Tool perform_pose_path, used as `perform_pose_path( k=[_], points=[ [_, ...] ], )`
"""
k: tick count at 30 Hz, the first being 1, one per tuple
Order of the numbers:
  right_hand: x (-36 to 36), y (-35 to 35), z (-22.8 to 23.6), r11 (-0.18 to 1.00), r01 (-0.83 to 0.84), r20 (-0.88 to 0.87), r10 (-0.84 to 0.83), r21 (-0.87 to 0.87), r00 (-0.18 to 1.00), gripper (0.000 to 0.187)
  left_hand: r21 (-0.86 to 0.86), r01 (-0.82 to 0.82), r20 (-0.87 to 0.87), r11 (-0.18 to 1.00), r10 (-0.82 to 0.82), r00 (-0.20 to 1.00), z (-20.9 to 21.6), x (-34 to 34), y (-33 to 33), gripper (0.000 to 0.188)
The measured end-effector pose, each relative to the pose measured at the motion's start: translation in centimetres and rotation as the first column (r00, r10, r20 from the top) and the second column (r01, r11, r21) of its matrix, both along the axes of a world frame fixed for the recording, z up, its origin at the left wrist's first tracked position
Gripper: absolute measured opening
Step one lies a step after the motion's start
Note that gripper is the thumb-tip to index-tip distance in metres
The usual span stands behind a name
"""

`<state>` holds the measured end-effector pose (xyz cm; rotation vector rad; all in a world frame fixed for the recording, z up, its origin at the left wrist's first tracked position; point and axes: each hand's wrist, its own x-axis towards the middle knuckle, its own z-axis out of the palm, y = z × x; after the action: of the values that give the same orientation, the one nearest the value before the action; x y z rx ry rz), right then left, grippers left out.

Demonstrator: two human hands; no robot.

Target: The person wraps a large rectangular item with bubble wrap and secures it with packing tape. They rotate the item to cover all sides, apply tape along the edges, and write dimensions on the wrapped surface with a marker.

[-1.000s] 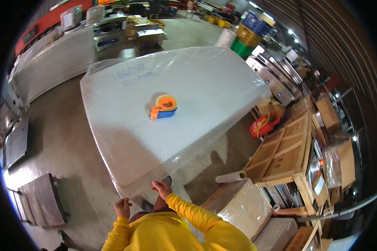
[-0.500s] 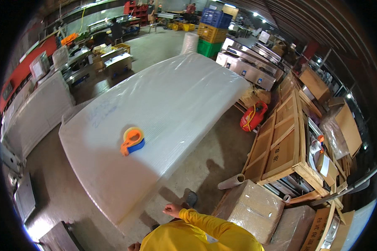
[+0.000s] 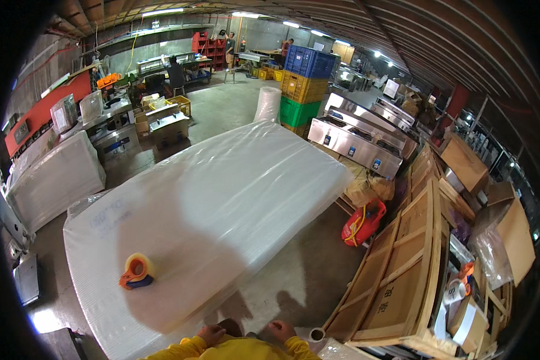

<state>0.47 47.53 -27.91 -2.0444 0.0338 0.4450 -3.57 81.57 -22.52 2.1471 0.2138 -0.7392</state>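
1. A large flat slab wrapped in clear plastic film (image 3: 222, 192) is filling the centre of the frame, running from the lower left up toward the middle right.
2. Wooden crates (image 3: 402, 276) are standing at the lower right, with a red bag (image 3: 363, 222) lying on the concrete floor (image 3: 294, 288) between them and the slab.
3. Stacked blue, yellow and green plastic crates (image 3: 306, 81) are sitting at the upper centre.
4. An orange-and-blue tape dispenser (image 3: 135, 272) is resting on the slab's lower-left part, well apart from both hands.
5. The left hand (image 3: 211, 333) is showing at the bottom edge, fingers curled inward and holding nothing visible.
6. The right hand (image 3: 281, 329) is sitting just beside it at the bottom centre, loosely curled, nothing visible in its grasp.
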Motion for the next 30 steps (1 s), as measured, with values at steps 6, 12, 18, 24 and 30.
perform_pose_path(
  k=[6, 12, 18, 24, 30],
  points=[
    [11.9, -11.5, 1.2, 0.959, 0.210, -0.162, -0.241, -0.189, 0.957, 0.044, -0.060, 0.063, -0.012, 0.996, -0.064, 0.998, -0.1, 15.4, -9.4, 0.050],
    [28.6, -20.1, 1.8, 0.918, 0.241, -0.031, -0.264, -0.316, 0.964, 0.046, -0.118, 0.088, 0.174, 0.989, -0.067, 0.982, -1.7, 33.3, -19.4, 0.047],
    [48.2, -28.4, 8.5, 0.946, 0.310, 0.130, -0.297, -0.094, 0.946, 0.057, -0.232, 0.159, 0.377, 0.960, -0.062, 0.924, 5.9, 52.9, -30.6, 0.035],
    [65.7, -38.0, 7.6, 0.894, 0.445, 0.141, -0.448, 0.049, 0.883, 0.060, -0.245, 0.223, 0.386, 0.944, -0.116, 0.915, 10.3, 65.2, -39.7, 0.034],
    [82.5, -45.8, 0.2, 0.854, 0.520, 0.147, -0.518, 0.030, 0.843, 0.107, -0.369, 0.023, 0.298, 0.929, 0.095, 0.950, 6.2, 71.3, -48.9, 0.029]
  ],
)
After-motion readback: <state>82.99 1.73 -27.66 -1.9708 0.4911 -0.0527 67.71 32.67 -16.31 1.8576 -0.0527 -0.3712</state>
